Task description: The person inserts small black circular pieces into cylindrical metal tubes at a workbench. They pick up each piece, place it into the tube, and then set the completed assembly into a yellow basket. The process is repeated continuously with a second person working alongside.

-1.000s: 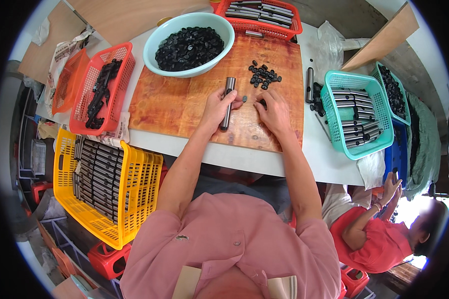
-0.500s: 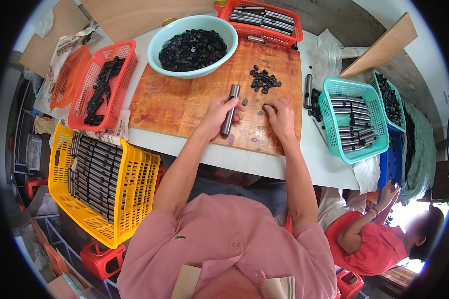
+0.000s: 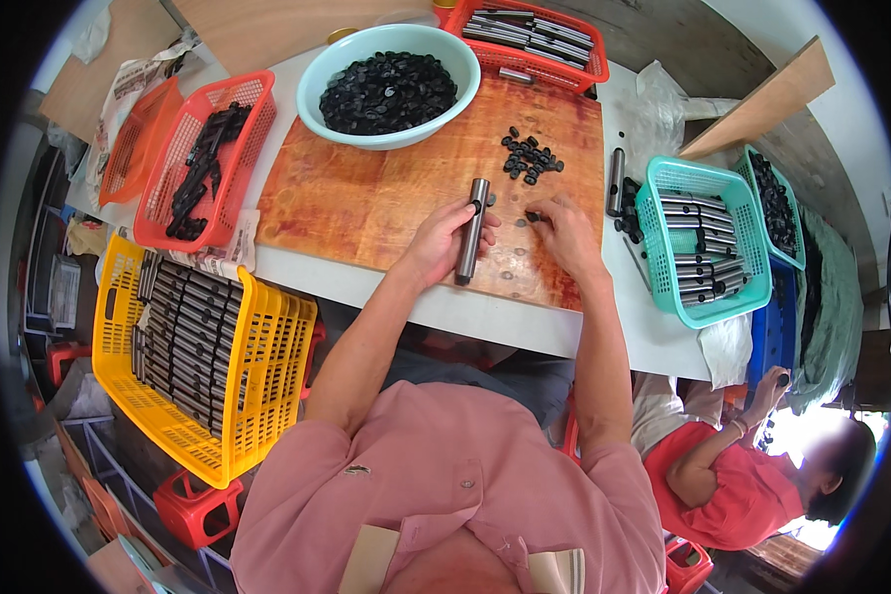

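My left hand [image 3: 438, 244] is closed around a shiny metal tube [image 3: 473, 236], which stands tilted over the wooden board with a dark round hole near its upper end. Just right of it, my right hand [image 3: 570, 240] is closed, thumb and forefinger pinching a small black oval plug [image 3: 533, 216]. Beyond my hands, several loose black plugs [image 3: 531, 158] lie in a pile on the board. A dark piece sits by the left fingers, partly hidden by the tube.
The reddish wooden board [image 3: 356, 203] bears a pale blue basin [image 3: 391, 141] of black plugs. Red baskets [image 3: 230, 213] stand left and at the back. A teal basket [image 3: 705, 315] of tubes is right; a yellow crate [image 3: 230, 416] of tubes is lower left. A co-worker [image 3: 733, 485] sits right.
The tube has turned in my left hand, so its hole now shows near the upper end. A black plug is now plainly visible at my right fingertips. The whole view has shifted slightly.
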The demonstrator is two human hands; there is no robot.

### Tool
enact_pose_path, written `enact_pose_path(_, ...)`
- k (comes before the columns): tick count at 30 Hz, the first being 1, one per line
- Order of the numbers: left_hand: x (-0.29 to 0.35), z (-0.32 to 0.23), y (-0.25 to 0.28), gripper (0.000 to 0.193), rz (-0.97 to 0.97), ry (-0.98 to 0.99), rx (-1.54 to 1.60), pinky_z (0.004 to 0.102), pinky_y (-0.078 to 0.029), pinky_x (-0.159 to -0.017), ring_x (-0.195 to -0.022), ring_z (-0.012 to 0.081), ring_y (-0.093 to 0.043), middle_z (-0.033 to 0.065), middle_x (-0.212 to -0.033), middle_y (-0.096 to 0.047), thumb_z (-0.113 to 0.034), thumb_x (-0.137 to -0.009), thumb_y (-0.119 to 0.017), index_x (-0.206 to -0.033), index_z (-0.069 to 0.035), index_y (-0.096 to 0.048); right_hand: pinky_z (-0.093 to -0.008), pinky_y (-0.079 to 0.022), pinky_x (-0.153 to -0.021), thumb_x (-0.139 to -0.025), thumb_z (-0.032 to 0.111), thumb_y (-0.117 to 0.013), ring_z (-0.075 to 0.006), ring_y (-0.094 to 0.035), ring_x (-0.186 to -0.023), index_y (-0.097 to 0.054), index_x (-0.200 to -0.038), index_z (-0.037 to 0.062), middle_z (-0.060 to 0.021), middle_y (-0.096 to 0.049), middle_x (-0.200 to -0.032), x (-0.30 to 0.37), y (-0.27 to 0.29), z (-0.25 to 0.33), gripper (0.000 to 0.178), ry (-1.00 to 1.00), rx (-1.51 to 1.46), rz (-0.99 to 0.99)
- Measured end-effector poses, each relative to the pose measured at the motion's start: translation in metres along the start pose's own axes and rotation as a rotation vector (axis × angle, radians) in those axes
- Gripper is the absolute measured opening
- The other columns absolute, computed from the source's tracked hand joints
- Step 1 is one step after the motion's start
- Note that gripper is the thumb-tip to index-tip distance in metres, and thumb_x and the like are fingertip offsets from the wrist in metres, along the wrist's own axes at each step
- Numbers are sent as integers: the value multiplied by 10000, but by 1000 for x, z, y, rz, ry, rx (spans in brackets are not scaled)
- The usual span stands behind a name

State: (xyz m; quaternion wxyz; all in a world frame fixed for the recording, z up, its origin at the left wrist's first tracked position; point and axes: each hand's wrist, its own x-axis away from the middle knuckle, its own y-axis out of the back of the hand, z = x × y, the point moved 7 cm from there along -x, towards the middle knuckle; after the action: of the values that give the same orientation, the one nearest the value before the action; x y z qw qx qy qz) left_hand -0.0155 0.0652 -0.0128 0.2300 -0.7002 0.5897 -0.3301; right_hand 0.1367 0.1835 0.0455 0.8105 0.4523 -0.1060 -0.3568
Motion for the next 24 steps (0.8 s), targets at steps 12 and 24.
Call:
enact_pose_path(12, 1, 0, 1, 341, 28, -20, 54, 375, -561, -794, -925, 231, -673, 168, -1136, -656, -133, -1058, -426, -1363, 0, -498, -454, -543, -799, -817, 38, -739, -361, -699, -902, -701, -1076, 5, -188, -702, -971, 6, 0, 1, 264, -26, -81, 63)
enact_pose_path(24, 1, 0, 1, 343, 7, -14, 14, 368, -580, -813, -956, 217, -679, 147, -1156, -660, -140, -1079, -441, -1386, 6, -490, -416, -547, -713, -818, 85, -764, -298, -693, -769, -716, -1058, -7, -153, -707, -902, 9, 1, 16, 261, -59, -192, -55)
